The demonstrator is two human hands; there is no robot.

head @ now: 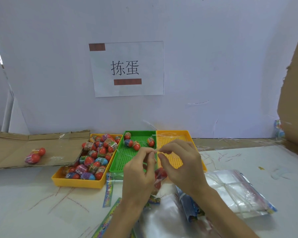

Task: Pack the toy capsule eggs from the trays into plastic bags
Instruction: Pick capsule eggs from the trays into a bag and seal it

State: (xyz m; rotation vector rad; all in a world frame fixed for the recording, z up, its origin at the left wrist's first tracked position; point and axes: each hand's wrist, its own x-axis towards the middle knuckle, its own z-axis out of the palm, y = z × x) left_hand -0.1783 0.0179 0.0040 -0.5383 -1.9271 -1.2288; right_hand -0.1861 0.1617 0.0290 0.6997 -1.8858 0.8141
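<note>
Hands together: left hand (139, 172) and right hand (182, 162) each pinch the clear bag (157, 185) holding a red egg (160, 175).

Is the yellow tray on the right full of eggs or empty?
Empty, as far as shows: the right-hand yellow perforated plastic tray shows only bare dotted floor, though the right hand hides part of it.
</note>
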